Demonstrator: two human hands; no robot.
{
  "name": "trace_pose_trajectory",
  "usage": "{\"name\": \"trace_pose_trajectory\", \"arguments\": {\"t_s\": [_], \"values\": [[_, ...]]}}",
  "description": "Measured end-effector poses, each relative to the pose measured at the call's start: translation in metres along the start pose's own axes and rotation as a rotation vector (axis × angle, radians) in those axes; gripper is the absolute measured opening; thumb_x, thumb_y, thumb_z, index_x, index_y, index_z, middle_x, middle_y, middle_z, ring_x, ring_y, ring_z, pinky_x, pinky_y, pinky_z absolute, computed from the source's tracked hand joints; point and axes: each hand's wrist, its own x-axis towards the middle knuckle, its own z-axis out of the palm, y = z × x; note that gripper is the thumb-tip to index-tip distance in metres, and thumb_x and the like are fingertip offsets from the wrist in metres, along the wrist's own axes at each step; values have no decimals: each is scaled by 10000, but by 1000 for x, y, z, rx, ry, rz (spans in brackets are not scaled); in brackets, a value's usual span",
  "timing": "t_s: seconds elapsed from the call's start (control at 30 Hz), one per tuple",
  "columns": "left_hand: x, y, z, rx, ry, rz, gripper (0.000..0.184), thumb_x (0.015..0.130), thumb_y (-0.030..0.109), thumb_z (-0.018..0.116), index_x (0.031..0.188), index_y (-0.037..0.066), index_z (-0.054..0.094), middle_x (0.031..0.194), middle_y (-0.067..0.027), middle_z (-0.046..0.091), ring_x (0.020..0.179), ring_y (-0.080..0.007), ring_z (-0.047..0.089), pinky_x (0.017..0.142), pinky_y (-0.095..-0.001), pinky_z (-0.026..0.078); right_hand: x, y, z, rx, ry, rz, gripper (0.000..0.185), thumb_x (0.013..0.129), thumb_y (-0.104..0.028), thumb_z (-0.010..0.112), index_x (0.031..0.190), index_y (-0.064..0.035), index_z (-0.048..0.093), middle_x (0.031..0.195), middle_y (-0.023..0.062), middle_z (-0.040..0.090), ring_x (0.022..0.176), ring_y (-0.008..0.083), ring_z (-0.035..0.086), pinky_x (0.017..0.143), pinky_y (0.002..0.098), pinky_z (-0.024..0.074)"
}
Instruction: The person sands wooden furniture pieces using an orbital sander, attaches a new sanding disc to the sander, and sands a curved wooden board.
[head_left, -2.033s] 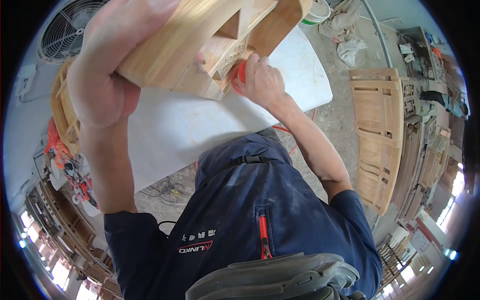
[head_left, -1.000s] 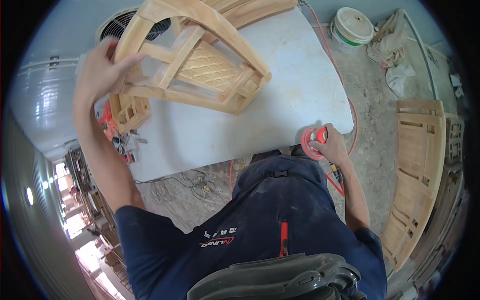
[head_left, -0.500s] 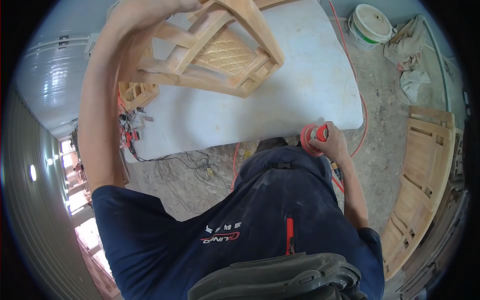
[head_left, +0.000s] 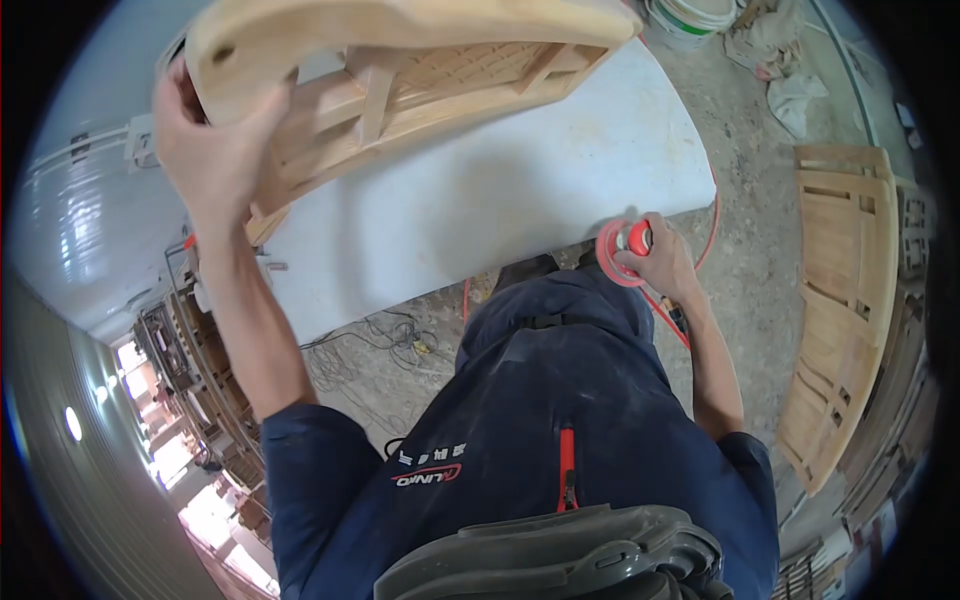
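Note:
A pale wooden frame with a carved scale-pattern panel (head_left: 470, 72) is tilted up over the white table (head_left: 500, 185). My left hand (head_left: 215, 150) grips the frame's left end, thumb on the near side and fingers behind the edge. Low by the table's front edge, my right hand (head_left: 662, 258) is closed round a red round sander (head_left: 620, 252), held away from the wood near my waist. A hose runs from the sander beside my right wrist.
Against the right side stands a long slatted wooden panel (head_left: 840, 310). A white bucket (head_left: 690, 18) and cloth sacks (head_left: 797, 100) are at the back right. Tangled cables (head_left: 385, 340) lie on the floor below the table. Stacked wooden parts (head_left: 185, 370) line the left.
The wooden frame has been tilted up from its flatter pose, my left hand now at its left end. My right hand has left the frame and moved down to the table's front edge with the sander.

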Motion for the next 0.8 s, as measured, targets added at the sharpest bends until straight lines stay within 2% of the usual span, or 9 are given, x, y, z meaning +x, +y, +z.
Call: {"name": "trace_pose_trajectory", "arguments": {"t_s": [0.13,0.2,0.27,0.33,0.4,0.47,0.67,0.73,0.8], "values": [[-51,-54,9,-98,46,-111,792,729,208,991,1370,-40,597,1252,-129,706,1122,-209,698,1016,-355,554,-3,-11,8,-11,70,-39,661,784,-379,910,1246,-10,616,1074,254,749,1013,457,731,882,522,558],[-71,-88,-2,47,-60,-134,832,744,182,995,1418,-39,560,1286,-138,689,1125,-204,693,1008,-353,559,-3,-19,16,37,118,-67,663,779,-375,915,1243,-6,621,1070,251,747,1006,458,728,882,522,559],[-97,-119,-10,-71,-99,-176,819,738,172,1009,1395,-44,571,1284,-137,685,1144,-200,684,980,-347,570,1,-37,30,16,89,-59,664,778,-375,916,1245,-5,624,1078,250,746,1010,454,728,885,522,559],[-122,-139,-13,-140,-227,-352,819,741,151,1010,1397,-53,564,1289,-139,689,1143,-202,687,961,-339,584,6,-51,45,-5,50,-60,665,778,-374,917,1247,-4,627,1085,248,745,1014,451,728,887,521,559],[-159,-190,-5,-254,-216,-386,797,743,138,1006,1380,-54,568,1272,-139,700,1132,-200,693,955,-340,590,8,-66,60,-31,72,-66,657,760,-331,950,1234,9,648,1026,224,739,959,388,744,849,459,570],[-188,-236,11,-390,-200,-401,775,745,124,1001,1363,-55,571,1256,-139,712,1121,-198,699,950,-341,595,12,-87,69,-46,41,-85,664,771,-352,932,1248,4,639,1076,242,737,1004,417,734,877,488,568],[-252,-285,31,-467,-252,-599,721,730,149,1018,1275,-22,578,1209,-128,747,1115,-196,706,956,-367,604,21,-130,101,-133,-51,-103,695,788,-375,915,1292,-5,611,1172,272,722,1070,452,719,918,516,569],[-262,-287,33,-271,-331,-601,734,732,183,1024,1290,8,582,1226,-119,749,1143,-200,699,979,-372,595,24,-141,106,-126,-31,-172,706,787,-371,920,1297,-1,602,1176,269,718,1069,452,718,918,515,568],[-264,-290,33,-282,-326,-605,753,739,196,1022,1323,19,580,1224,-119,750,1149,-201,698,988,-368,588,24,-152,109,-146,-30,-184,707,784,-361,925,1294,2,598,1176,268,715,1058,453,717,912,516,566]]}}
